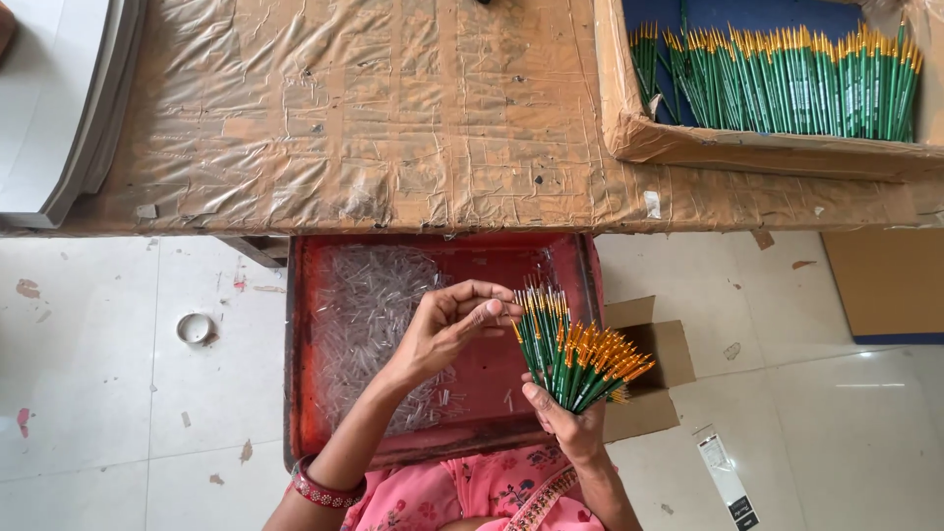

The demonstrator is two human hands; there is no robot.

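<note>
The right hand (pixel 570 418) has its grip closed round a fanned bundle of green paintbrushes (pixel 570 356) with orange ends, held over the right side of a red tray (pixel 492 261). The left hand (pixel 447 324) pinches fingertips together at the bundle's bristle tips. Clear plastic caps (pixel 369 315) fill the tray's left part. Beyond, on the taped cardboard bench (pixel 374 118), a box (pixel 629 128) holds more brushes (pixel 787 84).

Two bare hands show: the left hand (pixel 454 324) at 6 o'clock and the right hand (pixel 568 418) beside it. One red plastic tray (pixel 305 324). One brown cardboard box (pixel 629 133) at 1 o'clock. The thin green brushes with yellow-orange ends (pixel 575 359) are too many to count.
</note>
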